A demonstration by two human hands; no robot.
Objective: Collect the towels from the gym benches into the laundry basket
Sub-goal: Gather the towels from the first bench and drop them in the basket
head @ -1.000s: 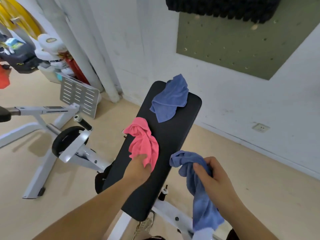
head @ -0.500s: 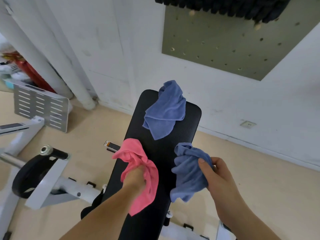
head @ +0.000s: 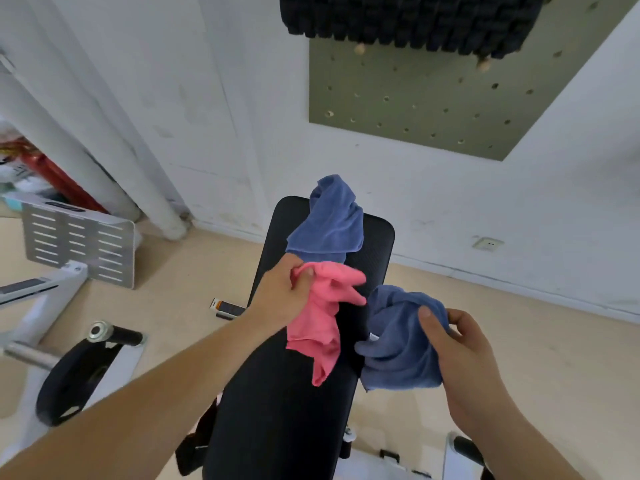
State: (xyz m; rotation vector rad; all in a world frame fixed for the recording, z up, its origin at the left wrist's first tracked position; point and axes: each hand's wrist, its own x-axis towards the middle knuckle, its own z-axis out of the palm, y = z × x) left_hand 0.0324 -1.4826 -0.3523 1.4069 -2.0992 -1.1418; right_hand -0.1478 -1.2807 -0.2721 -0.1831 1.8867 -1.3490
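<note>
A black padded gym bench (head: 284, 403) runs away from me toward the white wall. My left hand (head: 282, 292) is shut on a pink towel (head: 322, 327), which hangs lifted over the bench pad. The hand's fingers touch the near edge of a crumpled blue towel (head: 330, 226) lying at the bench's far end. My right hand (head: 460, 344) grips a second blue towel (head: 398, 344), bunched up and held just off the bench's right side. No laundry basket is in view.
A white machine frame with a black weight plate (head: 72, 379) and a slotted metal footplate (head: 79, 244) stands on the left. A white pipe (head: 86, 161) runs down the wall. A green pegboard (head: 426, 102) hangs above, and a wall socket (head: 487, 243) sits low on the right.
My left hand has lifted the pink towel off the pad and carried it forward to the far blue towel. My right hand has gathered its blue towel into a tighter bunch.
</note>
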